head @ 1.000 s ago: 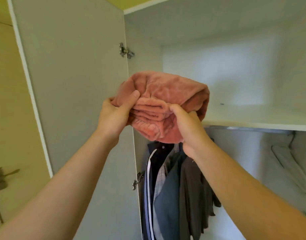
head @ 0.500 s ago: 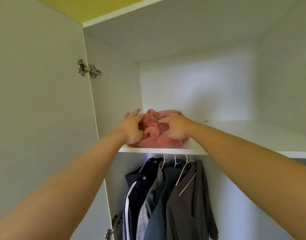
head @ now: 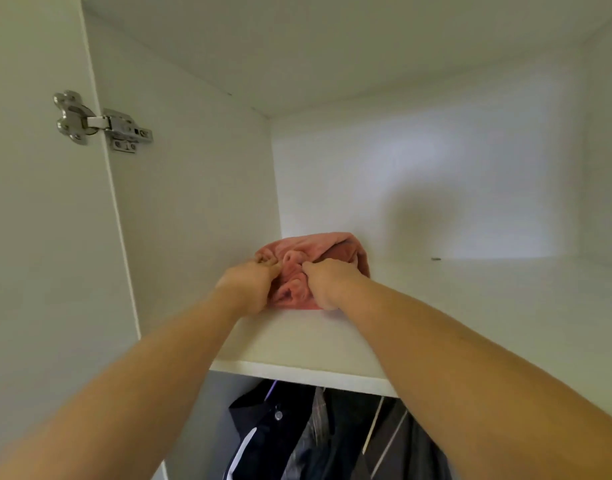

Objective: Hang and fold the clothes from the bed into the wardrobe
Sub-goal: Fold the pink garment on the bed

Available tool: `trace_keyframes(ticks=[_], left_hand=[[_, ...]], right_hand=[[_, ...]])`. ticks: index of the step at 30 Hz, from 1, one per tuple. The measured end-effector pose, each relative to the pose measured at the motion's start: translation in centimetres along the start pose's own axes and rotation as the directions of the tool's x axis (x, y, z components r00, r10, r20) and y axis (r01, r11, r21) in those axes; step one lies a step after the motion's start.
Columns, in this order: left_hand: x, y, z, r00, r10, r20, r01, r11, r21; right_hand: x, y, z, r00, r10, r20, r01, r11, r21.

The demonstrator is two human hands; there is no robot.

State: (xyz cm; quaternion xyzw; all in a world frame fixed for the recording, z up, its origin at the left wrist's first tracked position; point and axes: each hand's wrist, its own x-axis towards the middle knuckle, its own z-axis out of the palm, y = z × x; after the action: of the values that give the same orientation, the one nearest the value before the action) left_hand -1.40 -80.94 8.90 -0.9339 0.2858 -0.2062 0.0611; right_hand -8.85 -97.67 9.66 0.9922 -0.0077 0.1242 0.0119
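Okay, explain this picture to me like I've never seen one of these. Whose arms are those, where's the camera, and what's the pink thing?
There is no machine here. The arms belong to a person, and the camera is worn on that person's head, so you see roughly what they see: their own two bare arms reaching forward and up.

They are reaching into an open white wardrobe. The flat white surface is its top shelf. On it, toward the back left corner, lies a pink cloth bundle, a folded soft garment or towel. The left hand and the right hand both grip its near side, fingers curled into the cloth.

Under the shelf, dark clothes hang on hangers. The metal hinge at the upper left joins the open door to the wardrobe.
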Motion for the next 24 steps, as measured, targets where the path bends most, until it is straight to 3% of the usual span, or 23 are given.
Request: trace_keyframes(ticks=[3,6,7,11,12,14,16,20,24], left_hand=[[4.5,-0.2,1.5,0.999,-0.022,0.038,0.019,0.997,0.074],[8.8,-1.1,3.2,0.994,-0.080,0.080,0.070,0.989,0.128],[9.4,-0.6,3.0,0.994,-0.084,0.074,0.070,0.983,0.169],[10.3,2.3,1.9,0.993,-0.082,0.081,0.077,0.994,0.072],[10.6,2.1,2.2,0.996,-0.087,0.023,0.085,0.993,0.081],[12.0,0.1,5.1,0.992,-0.086,-0.087,0.098,0.985,0.144],[12.6,-2.4,7.5,0.989,-0.119,-0.085,0.135,0.965,0.226],[11.6,-2.3,7.4,0.987,-0.163,-0.003,0.163,0.986,0.037],[9.1,-2.2,5.9,0.989,-0.145,0.009,0.145,0.987,-0.069]], right_hand=[[3.6,0.5,0.1,0.998,-0.039,0.048,0.045,0.992,-0.119],[8.6,0.7,1.1,0.964,-0.231,0.132,0.235,0.972,-0.010],[9.8,0.9,1.6,0.963,-0.228,0.146,0.230,0.973,0.002],[13.6,3.2,5.2,0.997,0.038,0.065,-0.044,0.995,0.089],[14.2,3.4,6.1,0.996,0.078,0.050,-0.083,0.991,0.109],[15.1,3.3,7.4,0.991,0.097,0.092,-0.112,0.980,0.167],[15.3,3.0,7.8,0.988,0.097,0.123,-0.121,0.971,0.205],[14.4,3.2,8.3,0.992,0.117,-0.041,-0.104,0.967,0.234],[11.6,2.1,6.7,0.940,0.094,-0.327,-0.075,0.995,0.072]])
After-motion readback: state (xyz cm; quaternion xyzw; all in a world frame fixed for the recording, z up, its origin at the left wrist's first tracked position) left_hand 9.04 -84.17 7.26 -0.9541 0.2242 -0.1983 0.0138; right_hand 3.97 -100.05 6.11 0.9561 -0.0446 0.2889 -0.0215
